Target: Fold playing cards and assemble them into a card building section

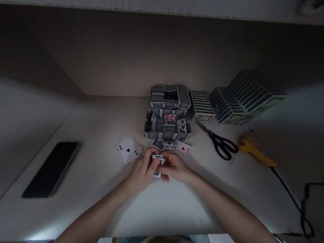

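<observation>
Between my left hand and my right hand is a folded playing card, its patterned back showing and a 2 visible on a bent edge. Fingers of both hands close around it. Just beyond them lie bent cards, among them a two of hearts. Left of my hands, an ace of clubs tops a few loose cards. Farther back stands an open box made of playing cards, with cards inside it. Behind that is a second card-built box with an opening.
Black-handled scissors and a yellow glue gun with a black cord lie on the right. Several stacked card packs stand at the back right. A black phone rests at the left. Walls enclose the desk's back and sides.
</observation>
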A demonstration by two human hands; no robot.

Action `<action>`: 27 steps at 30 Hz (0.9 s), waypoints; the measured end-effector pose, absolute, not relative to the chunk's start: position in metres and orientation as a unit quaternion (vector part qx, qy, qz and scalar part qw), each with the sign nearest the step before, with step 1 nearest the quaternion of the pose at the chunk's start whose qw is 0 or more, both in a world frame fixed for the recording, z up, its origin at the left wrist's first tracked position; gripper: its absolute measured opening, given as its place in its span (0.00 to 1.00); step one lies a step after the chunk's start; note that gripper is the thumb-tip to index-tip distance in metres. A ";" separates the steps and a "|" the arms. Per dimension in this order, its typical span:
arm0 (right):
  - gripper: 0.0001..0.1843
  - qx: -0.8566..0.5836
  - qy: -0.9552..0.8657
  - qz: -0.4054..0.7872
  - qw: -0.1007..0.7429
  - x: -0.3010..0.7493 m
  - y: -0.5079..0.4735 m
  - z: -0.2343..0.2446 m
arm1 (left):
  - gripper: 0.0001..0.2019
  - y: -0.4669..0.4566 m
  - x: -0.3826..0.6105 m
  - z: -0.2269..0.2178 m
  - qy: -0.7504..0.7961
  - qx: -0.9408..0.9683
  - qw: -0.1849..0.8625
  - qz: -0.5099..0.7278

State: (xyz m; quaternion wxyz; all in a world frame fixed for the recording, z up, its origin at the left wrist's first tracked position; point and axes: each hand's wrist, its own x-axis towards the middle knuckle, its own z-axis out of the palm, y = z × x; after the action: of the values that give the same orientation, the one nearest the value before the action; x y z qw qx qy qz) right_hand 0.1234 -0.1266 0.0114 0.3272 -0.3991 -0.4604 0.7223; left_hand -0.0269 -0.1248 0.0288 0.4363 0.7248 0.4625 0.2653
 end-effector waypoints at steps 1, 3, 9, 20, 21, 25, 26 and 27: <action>0.19 -0.404 -0.456 0.716 0.340 0.123 -0.126 0.012 | 0.13 -0.124 -0.027 0.028 0.467 0.715 0.441 0.275; 0.18 -0.409 -0.442 0.710 0.366 0.123 -0.125 0.013 | 0.13 -0.121 -0.026 0.027 0.480 0.697 0.441 0.300; 0.19 -0.424 -0.419 0.690 0.411 0.123 -0.123 0.013 | 0.10 -0.109 -0.028 0.020 0.466 0.694 0.417 0.357; 0.16 -0.473 -0.379 0.651 0.455 0.124 -0.121 0.009 | 0.10 -0.102 -0.029 0.032 0.487 0.535 0.595 0.350; 0.16 -0.470 -0.377 0.656 0.454 0.124 -0.121 0.009 | 0.10 -0.101 -0.030 0.031 0.488 0.526 0.606 0.344; 0.17 -0.461 -0.369 0.678 0.437 0.124 -0.122 0.011 | 0.11 -0.099 -0.030 0.028 0.499 0.521 0.613 0.322; 0.17 -0.461 -0.367 0.683 0.431 0.124 -0.122 0.011 | 0.12 -0.099 -0.030 0.027 0.503 0.522 0.609 0.322; 0.17 -0.462 -0.365 0.688 0.425 0.124 -0.122 0.012 | 0.12 -0.098 -0.030 0.026 0.507 0.523 0.604 0.323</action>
State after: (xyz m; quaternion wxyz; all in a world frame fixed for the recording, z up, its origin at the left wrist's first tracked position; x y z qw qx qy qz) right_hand 0.1236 -0.1217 0.0115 0.4246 -0.4618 -0.3650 0.6879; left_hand -0.0298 -0.0984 0.0261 0.6040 0.5229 0.5073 0.3231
